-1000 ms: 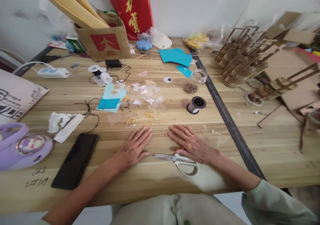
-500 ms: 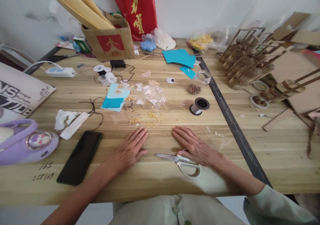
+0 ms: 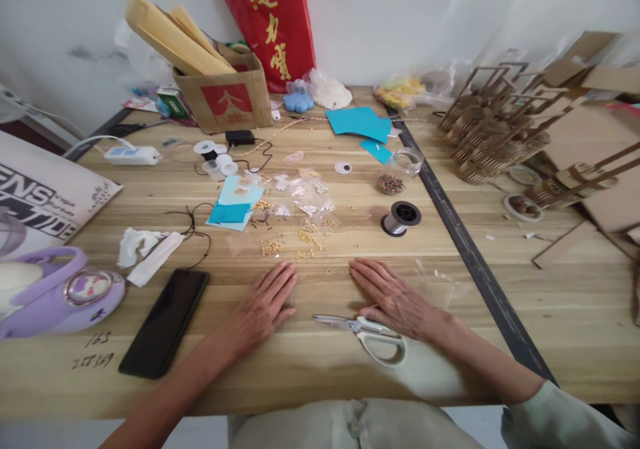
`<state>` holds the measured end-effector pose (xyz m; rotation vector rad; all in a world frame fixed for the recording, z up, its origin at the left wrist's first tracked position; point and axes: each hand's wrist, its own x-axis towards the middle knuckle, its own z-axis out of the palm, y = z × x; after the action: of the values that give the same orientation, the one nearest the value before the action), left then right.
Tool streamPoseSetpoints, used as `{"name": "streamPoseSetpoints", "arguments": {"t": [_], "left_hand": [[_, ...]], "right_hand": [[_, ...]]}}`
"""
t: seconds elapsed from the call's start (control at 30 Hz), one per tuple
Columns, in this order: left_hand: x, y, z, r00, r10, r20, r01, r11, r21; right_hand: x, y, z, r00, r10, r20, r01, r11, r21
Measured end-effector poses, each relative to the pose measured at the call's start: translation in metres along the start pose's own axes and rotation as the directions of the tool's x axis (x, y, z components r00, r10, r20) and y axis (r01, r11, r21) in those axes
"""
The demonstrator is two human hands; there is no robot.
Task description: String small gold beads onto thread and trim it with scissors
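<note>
Both palms lie flat on the wooden table. My left hand (image 3: pixel 265 299) is open, its fingers stretched out and its tips at the left end of a thin gold chain (image 3: pixel 329 272). At the chain's right end rests my right hand (image 3: pixel 393 296), also open and flat. A small ring shows in the middle of the chain; whether the fingertips press on its ends is hard to see. Scissors (image 3: pixel 380 342) with pale handles lie beside my right hand, their blades pointing left. Beyond the chain are gold beads (image 3: pixel 271 248) and small gold findings (image 3: pixel 309 239).
A black phone (image 3: pixel 164 322) lies left of my left arm. Further back are blue paper pieces (image 3: pixel 230 212), small plastic bags (image 3: pixel 305 199), a wire spool (image 3: pixel 401 219) and a bead jar (image 3: pixel 391 183). Small wooden baskets (image 3: pixel 490 149) crowd the right side; a cardboard box (image 3: pixel 260 99) stands at the back.
The whole view has shifted slightly, so everything sits a little lower and mostly further right. Both hands keep their flat pose beside the chain.
</note>
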<state>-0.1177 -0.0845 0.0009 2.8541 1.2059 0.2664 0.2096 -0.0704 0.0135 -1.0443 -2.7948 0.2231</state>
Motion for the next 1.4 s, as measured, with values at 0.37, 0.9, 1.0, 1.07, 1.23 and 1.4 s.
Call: {"name": "streamPoseSetpoints", "arguments": {"t": [0.37,0.9,1.0,1.07,1.23,1.4], "left_hand": [[-0.001,0.0,-0.007,0.999,-0.038,-0.032,0.037,0.999,-0.027],[0.054,-0.014,-0.035,0.944,-0.174,-0.279,0.101,0.961,-0.259],[0.066,-0.013,-0.035,0.952,-0.172,-0.252,0.087,0.945,-0.315],[0.074,-0.013,-0.034,0.957,-0.192,-0.218,0.103,0.925,-0.365],[0.091,-0.013,-0.022,0.945,-0.276,-0.175,0.174,0.878,-0.445],[0.103,-0.006,-0.014,0.926,-0.362,-0.109,0.255,0.811,-0.526]], "right_hand": [[0.021,0.004,-0.021,0.997,0.004,-0.073,-0.004,1.0,-0.002],[0.119,0.026,-0.016,0.992,-0.006,0.129,0.005,1.0,0.01],[0.121,0.022,-0.021,0.984,-0.012,0.176,0.014,1.0,-0.013],[0.121,0.022,-0.024,0.981,-0.008,0.194,0.011,1.0,-0.014],[0.121,0.029,-0.019,0.978,0.019,0.207,-0.022,1.0,0.014],[0.114,0.037,-0.01,0.992,0.027,0.12,-0.048,0.983,0.178]]}}
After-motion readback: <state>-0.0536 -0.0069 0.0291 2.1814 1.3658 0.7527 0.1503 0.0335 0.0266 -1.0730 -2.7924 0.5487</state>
